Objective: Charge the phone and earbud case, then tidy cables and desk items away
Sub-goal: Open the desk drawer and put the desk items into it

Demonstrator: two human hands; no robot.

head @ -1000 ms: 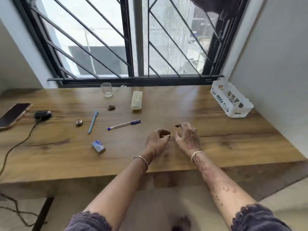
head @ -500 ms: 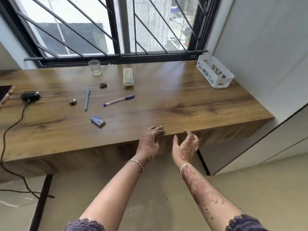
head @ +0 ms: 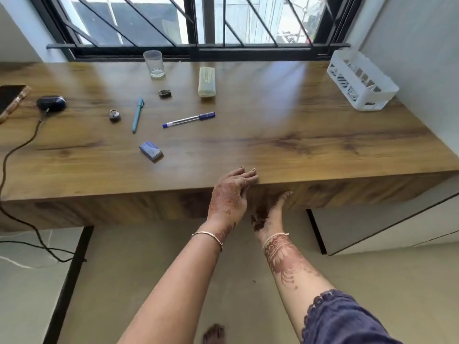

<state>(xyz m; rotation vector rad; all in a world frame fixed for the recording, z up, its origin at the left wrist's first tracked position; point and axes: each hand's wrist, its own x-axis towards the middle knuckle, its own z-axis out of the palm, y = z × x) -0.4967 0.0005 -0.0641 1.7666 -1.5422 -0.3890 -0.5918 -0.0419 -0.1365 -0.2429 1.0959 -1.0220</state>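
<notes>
left hand (head: pixel 233 192) lies with straight fingers over the front edge of the tabletop (head: pixel 298 125), gripping nothing. right hand (head: pixel 270 212) sits just beside it and lower, against the front face under the edge, thumb up; whether its fingers are curled i cannot tell.

everything left to tidy lies ahead and to the left of both hands, so the left hand is the nearer one. the white basket (head: pixel 361 83), probably where the items go, sits at the far right corner, on the right hand's side.

the wood-grain tabletop runs under a barred window (head: pixel 198 21), with a pale wall (head: pixel 409 45) on the right and bare floor (head: pixel 149 269) below.

at the far left edge the phone (head: pixel 11 100) is half out of frame. the dark earbud case (head: pixel 51 103) sits just beside it, its black cable (head: pixel 15 150) trailing off the tabletop. a pale case (head: pixel 206 81) and a glass (head: pixel 154 64) stand near the window. the blue-capped pen (head: pixel 188 119) lies crosswise and the teal pen (head: pixel 137 114) runs near-to-far. the small blue box (head: pixel 150 151) is nearest the left hand, and the padlock (head: pixel 114 115) lies beyond it.
</notes>
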